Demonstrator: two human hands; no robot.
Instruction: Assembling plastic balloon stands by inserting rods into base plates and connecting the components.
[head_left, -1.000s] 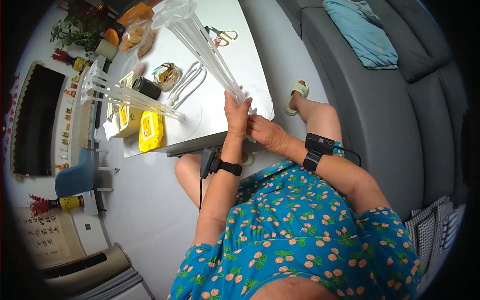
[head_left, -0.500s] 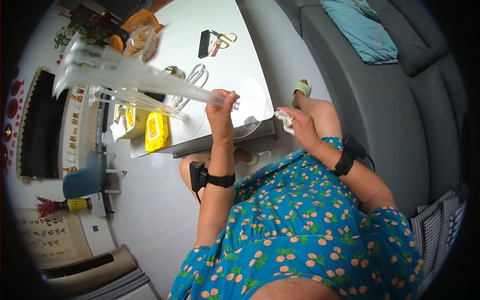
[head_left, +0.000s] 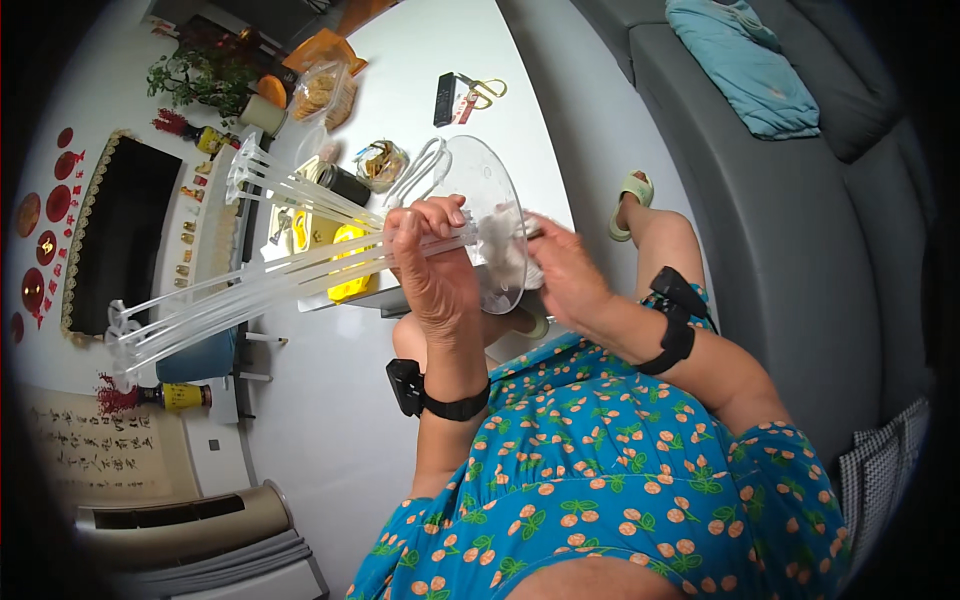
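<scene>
My left hand (head_left: 436, 270) is closed round the translucent rods of a clear plastic balloon stand (head_left: 250, 285), close to where they meet its base. The stand is tipped over, its cupped rod ends pointing left. Its round transparent base (head_left: 488, 165) faces right, tilted on edge above the table's near end. Pinched in my right hand (head_left: 572, 275) is a crumpled white cloth or tissue (head_left: 512, 245), against the base. A second bundle of similar rods (head_left: 300, 188) rises behind my left hand, its lower end hidden there.
On the white table (head_left: 430, 40) are a black remote (head_left: 445, 98), gold-handled scissors (head_left: 488, 92), a white cable (head_left: 415, 175), a clear food box (head_left: 325, 92), a dark-lidded jar (head_left: 342, 184) and a yellow packet (head_left: 350, 265). A grey sofa (head_left: 740, 220) stands to the right.
The held stand has swung from upper left down to lower left, its base lifting and tilting up. My right hand has moved left, bringing the white cloth from beside the table onto the base.
</scene>
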